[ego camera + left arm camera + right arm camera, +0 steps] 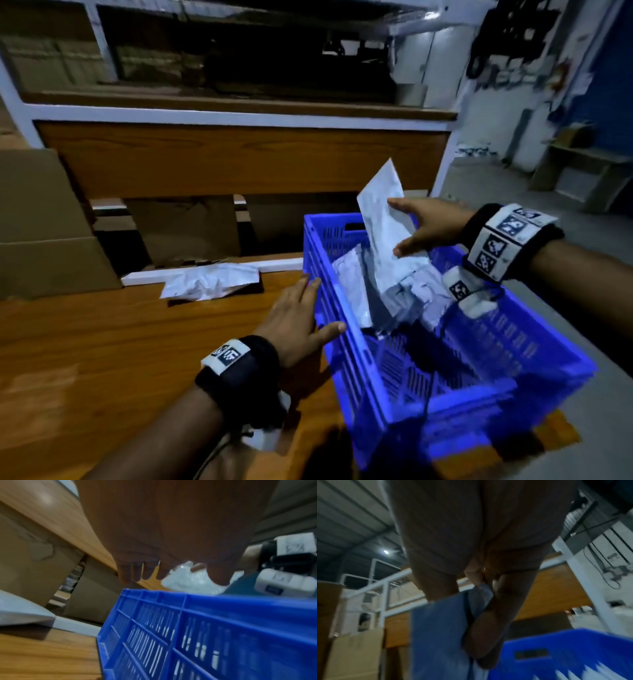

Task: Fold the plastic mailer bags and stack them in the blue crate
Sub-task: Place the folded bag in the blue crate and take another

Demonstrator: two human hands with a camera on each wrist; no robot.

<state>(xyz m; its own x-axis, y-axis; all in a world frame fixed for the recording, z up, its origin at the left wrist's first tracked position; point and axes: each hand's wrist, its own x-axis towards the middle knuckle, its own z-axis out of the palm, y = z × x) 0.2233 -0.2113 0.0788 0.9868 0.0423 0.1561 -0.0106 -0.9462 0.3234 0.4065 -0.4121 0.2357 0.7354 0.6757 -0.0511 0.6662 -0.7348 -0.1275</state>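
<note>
The blue crate (pixel 534 342) stands at the right end of the wooden table (pixel 102 342). My right hand (pixel 424 226) pinches a folded white mailer bag (pixel 382 219) between thumb and fingers, upright and tilted over the crate's far end. In the right wrist view the thumb (pixel 488 628) lies across that mailer bag (pixel 440 628). Several folded mailers (pixel 414 291) lean in the far part of the crate. My left hand (pixel 301 318) lies flat with straight fingers against the crate's left rim (pixel 205 601) and holds nothing. A crumpled unfolded mailer (pixel 209 282) lies on the table's far edge.
Cardboard boxes (pixel 44 222) stand at the left and under a wooden shelf (pixel 239 157) behind the table. The near half of the crate floor (pixel 428 373) is bare. The crate overhangs the table's right edge, with grey floor (pixel 582 240) beyond.
</note>
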